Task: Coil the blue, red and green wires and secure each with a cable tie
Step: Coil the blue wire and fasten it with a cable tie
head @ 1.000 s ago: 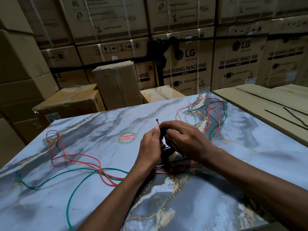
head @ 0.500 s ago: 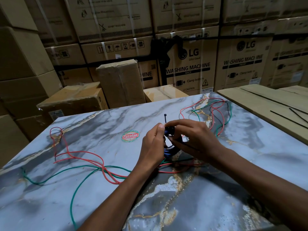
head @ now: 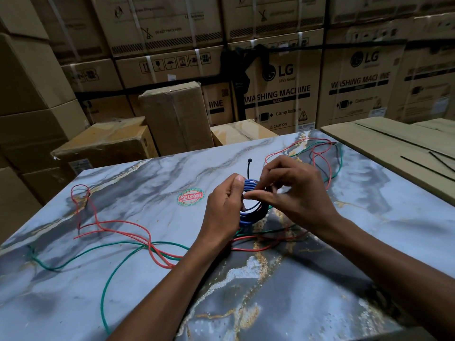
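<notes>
Here, a person stands at a marble-patterned bench [head: 128, 303], working with both hands just above its middle. The left hand [head: 222, 212] grips a small coil of blue wire [head: 251, 212], its fingers [head: 237, 180] curled around the coil's left side with the thumb on top. The right hand [head: 293, 193] meets the coil from the other side, thumb and forefinger pinching at the bundle where a black cable tie [head: 249, 168] wraps it; the tie's free end stands upright above the coil. The other end of the tie is hidden behind the fingers.

The step in hand looks like fastening the blue coil. The next move probably calls for threading the tie's end through its head and pulling it snug while the left hand keeps the loops together.

The red wire [head: 115, 226] and green wire [head: 108, 281] lie loose and uncoiled across the bench, tangled together. More black ties [head: 418, 163] lie on cardboard to the right.
</notes>
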`<state>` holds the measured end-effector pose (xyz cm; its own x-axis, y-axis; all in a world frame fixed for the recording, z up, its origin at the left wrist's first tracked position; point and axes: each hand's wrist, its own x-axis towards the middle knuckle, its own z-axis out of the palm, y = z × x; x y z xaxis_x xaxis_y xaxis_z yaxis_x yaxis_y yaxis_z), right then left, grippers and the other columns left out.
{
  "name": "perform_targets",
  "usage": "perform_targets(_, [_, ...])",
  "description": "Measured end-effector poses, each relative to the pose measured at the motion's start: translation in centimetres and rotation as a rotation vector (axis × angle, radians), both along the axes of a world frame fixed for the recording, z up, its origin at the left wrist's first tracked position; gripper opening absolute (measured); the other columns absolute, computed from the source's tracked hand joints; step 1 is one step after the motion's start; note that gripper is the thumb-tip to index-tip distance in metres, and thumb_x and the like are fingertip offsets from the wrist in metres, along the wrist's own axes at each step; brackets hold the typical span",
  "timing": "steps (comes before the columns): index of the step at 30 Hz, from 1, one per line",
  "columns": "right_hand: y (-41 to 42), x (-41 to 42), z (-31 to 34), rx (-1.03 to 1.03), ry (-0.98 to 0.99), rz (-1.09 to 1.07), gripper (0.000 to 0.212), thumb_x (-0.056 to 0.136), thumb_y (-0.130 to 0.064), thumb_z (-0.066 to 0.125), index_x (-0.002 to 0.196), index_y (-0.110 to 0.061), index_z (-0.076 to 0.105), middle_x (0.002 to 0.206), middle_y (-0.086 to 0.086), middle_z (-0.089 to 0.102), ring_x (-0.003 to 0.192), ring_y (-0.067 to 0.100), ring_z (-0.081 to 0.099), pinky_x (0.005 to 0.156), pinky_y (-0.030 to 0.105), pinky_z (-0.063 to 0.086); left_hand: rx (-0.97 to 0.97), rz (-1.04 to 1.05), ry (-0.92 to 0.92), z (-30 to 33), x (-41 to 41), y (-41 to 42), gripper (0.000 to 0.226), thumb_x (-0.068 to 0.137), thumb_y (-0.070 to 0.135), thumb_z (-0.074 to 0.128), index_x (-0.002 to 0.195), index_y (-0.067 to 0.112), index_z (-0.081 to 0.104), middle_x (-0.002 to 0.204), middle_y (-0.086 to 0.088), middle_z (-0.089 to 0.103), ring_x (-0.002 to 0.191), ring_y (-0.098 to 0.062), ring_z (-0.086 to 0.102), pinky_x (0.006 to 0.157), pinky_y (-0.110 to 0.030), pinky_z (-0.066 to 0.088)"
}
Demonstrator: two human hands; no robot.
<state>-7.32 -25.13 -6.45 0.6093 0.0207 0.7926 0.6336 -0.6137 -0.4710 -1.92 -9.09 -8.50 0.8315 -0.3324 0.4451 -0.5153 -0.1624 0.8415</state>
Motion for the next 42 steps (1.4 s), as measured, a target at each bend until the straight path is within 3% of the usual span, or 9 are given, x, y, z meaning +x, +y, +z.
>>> perform_targets(6, [0.5, -0.3, 0.7, 0.389, 0.226, 0.255, 0.014, 0.079, -0.007, 0.086, 0.088, -0.001, 0.078, 0.08, 0.009, 0.077, 0.077, 0.026, 0.077, 0.074, 0.034, 0.062, 0.018, 0.017, 0.002, 0.0, 0.2, 0.1, 0.037, 0.102, 0.044, 0.038, 0.071, 0.034, 0.056, 0.059, 0.008, 0.049, 0.063, -0.017, 0.052, 0.06, -0.035, 0.045])
perform_targets(9, [0.5, -0.4, 0.6, 0.397, 0.243, 0.236, 0.011, 0.086, -0.009, 0.081, 0.091, -0.001, 0.076, 0.08, 0.011, 0.077, 0.078, 0.028, 0.077, 0.073, 0.037, 0.062, 0.033, 0.01, -0.006, -0.2, 0.3, 0.2, 0.036, 0.104, 0.04, 0.038, 0.077, 0.03, 0.058, 0.06, 0.008, 0.051, 0.064, -0.015, 0.054, 0.06, -0.026, 0.044])
perform_targets(14, [0.4, -0.1, 0.3, 0.488, 0.251, 0.158, 0.013, 0.088, -0.009, 0.079, 0.097, -0.002, 0.072, 0.08, 0.011, 0.076, 0.075, 0.026, 0.076, 0.071, 0.037, 0.063, 0.051, -0.012, 0.001, -0.4, 0.3, 0.0, 0.042, 0.101, 0.048, 0.037, 0.088, 0.019, 0.063, 0.067, -0.001, 0.054, 0.065, -0.015, 0.052, 0.064, -0.041, 0.048])
perform_targets(17, [0.1, 0.1, 0.2, 0.478, 0.256, 0.051, 0.013, 0.085, -0.022, 0.083, 0.093, -0.014, 0.079, 0.086, 0.001, 0.078, 0.086, 0.019, 0.073, 0.077, 0.032, 0.058, 0.037, 0.001, 0.002, -0.3, 0.2, 0.0, 0.039, 0.103, 0.045, 0.038, 0.087, 0.02, 0.061, 0.067, 0.005, 0.052, 0.063, -0.012, 0.051, 0.063, -0.036, 0.047])
perform_targets(23, [-0.7, 0.5, 0.4, 0.776, 0.613, 0.238, 0.034, 0.077, -0.029, 0.079, 0.1, -0.005, 0.079, 0.105, 0.004, 0.079, 0.108, 0.017, 0.072, 0.097, 0.037, 0.056, 0.068, 0.018, -0.027, -0.1, -0.2, 0.1, 0.036, 0.107, 0.041, 0.038, 0.082, 0.023, 0.057, 0.067, 0.005, 0.051, 0.065, -0.013, 0.051, 0.063, -0.04, 0.047])
perform_targets(28, [-0.4, 0.5, 0.4, 0.737, 0.571, 0.27, 0.031, 0.082, -0.024, 0.077, 0.105, -0.003, 0.079, 0.105, 0.016, 0.077, 0.105, 0.028, 0.072, 0.095, 0.031, 0.058, 0.106, 0.016, -0.06, 0.1, -0.8, 0.0, 0.034, 0.104, 0.044, 0.037, 0.082, 0.029, 0.058, 0.065, 0.008, 0.052, 0.066, -0.017, 0.053, 0.066, -0.046, 0.047])
perform_targets(34, [-0.1, 0.6, -0.2, 0.682, 0.55, 0.22, 0.02, 0.088, -0.022, 0.077, 0.103, -0.01, 0.081, 0.1, 0.012, 0.078, 0.106, 0.03, 0.072, 0.105, 0.046, 0.054, 0.172, 0.017, -0.057, 0.1, -1.0, 0.0, 0.034, 0.108, 0.033, 0.038, 0.092, 0.024, 0.066, 0.065, 0.023, 0.059, 0.065, -0.008, 0.054, 0.063, -0.029, 0.041])
perform_targets(39, [0.2, 0.6, -0.3, 0.644, 0.531, 0.184, 0.017, 0.09, -0.024, 0.077, 0.1, -0.011, 0.082, 0.097, 0.012, 0.078, 0.104, 0.032, 0.072, 0.103, 0.05, 0.054, 0.166, 0.016, -0.062, -0.1, -0.9, -0.1, 0.037, 0.107, 0.04, 0.037, 0.09, 0.023, 0.066, 0.067, 0.012, 0.058, 0.069, -0.02, 0.058, 0.066, -0.043, 0.047])
perform_targets(42, [0.3, 0.4, -0.2, 0.6, 0.413, 0.101, 0.014, 0.093, -0.021, 0.075, 0.097, -0.008, 0.08, 0.09, 0.009, 0.078, 0.093, 0.024, 0.074, 0.087, 0.04, 0.061, 0.148, 0.037, -0.069, -0.2, -0.7, -0.1, 0.037, 0.104, 0.043, 0.037, 0.082, 0.025, 0.06, 0.064, 0.002, 0.053, 0.07, -0.03, 0.059, 0.065, -0.046, 0.047])
